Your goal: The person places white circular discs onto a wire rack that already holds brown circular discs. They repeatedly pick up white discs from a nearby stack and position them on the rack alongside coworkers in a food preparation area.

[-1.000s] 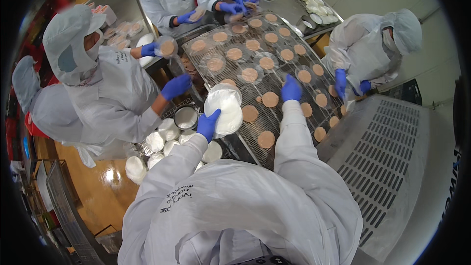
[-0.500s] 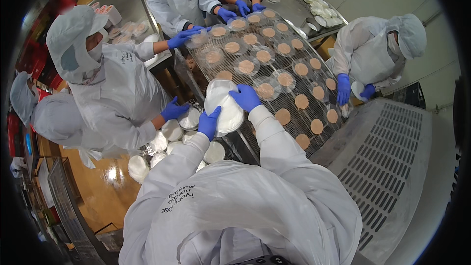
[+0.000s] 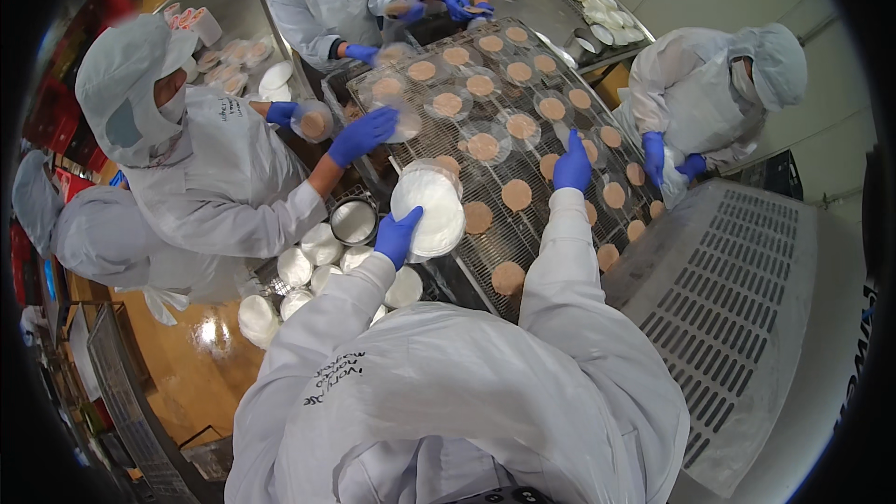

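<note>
Since half a second ago, our right hand [image 3: 572, 165] is reaching farther out over the wire rack [image 3: 523, 243], away from the white lid [image 3: 429, 210] where it was resting before, and is now hovering flat over the brown patties [image 3: 516, 194]; its fingers are lying together and stretched out, gripping nothing that we can see. Our left hand [image 3: 397, 235] is holding the white lid by its lower edge, fingers clamped on the rim, at the near left corner of the rack. We are wearing blue gloves and white sleeves.

We are counting roughly two dozen round patties spread across the rack, several of the farther ones sitting under clear round covers [image 3: 485, 145]; an exact count is beyond us because arms are hiding some. Beside the rack, just left of our left hand, about eight white cups [image 3: 319, 245] are standing bunched together, and one metal bowl [image 3: 354, 220] is sitting just above them.

Four other people in white suits are working around the rack: one at the left whose blue-gloved hand [image 3: 362, 135] is reaching over the rack's near left corner, two at the far end, and one at the right.
</note>
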`<state>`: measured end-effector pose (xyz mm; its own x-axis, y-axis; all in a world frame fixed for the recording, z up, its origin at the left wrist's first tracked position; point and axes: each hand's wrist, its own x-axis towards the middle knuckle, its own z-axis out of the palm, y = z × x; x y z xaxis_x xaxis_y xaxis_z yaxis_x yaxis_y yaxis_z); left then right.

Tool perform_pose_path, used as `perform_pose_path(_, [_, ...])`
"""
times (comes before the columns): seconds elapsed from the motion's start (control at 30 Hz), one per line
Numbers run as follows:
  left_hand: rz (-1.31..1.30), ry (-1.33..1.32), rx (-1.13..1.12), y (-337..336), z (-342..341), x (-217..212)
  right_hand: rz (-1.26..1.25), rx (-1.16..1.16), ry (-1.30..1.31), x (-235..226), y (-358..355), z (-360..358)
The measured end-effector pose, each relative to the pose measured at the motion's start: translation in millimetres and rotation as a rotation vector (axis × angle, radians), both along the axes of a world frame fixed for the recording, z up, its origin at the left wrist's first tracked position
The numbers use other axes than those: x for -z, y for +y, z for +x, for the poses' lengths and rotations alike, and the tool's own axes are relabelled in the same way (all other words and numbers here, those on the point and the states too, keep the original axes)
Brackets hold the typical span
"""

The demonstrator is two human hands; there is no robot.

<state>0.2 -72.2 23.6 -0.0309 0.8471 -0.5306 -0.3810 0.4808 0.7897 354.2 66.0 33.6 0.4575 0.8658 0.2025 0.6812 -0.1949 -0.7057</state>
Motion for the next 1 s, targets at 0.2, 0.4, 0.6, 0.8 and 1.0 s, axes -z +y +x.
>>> perform_pose_path(0.2, [-0.022, 0.038, 0.069, -2.0, 20.5, -1.1, -0.595, -0.325, -0.674, 71.9, -8.7, -34.7])
perform_pose_path(0.4, [-0.043, 0.094, 0.031, 2.2, 25.9, 7.8, 0.15, -0.649, -0.487, 97.7, -45.5, -46.8])
perform_pose_path(0.6, [-0.021, 0.025, 0.02, 3.6, 19.9, 29.1, -0.346, -0.148, -0.077, 73.4, -17.3, 54.6])
perform_pose_path(0.8, [-0.067, 0.071, 0.008, 1.5, 11.5, 3.8, -0.533, -0.319, -0.297, 2.2, 29.9, -27.9])
perform_pose_path(1.0, [-0.06, 0.038, 0.043, 12.2, 16.0, -19.5, -0.431, -0.425, -0.6, 50.9, 122.2, -33.4])
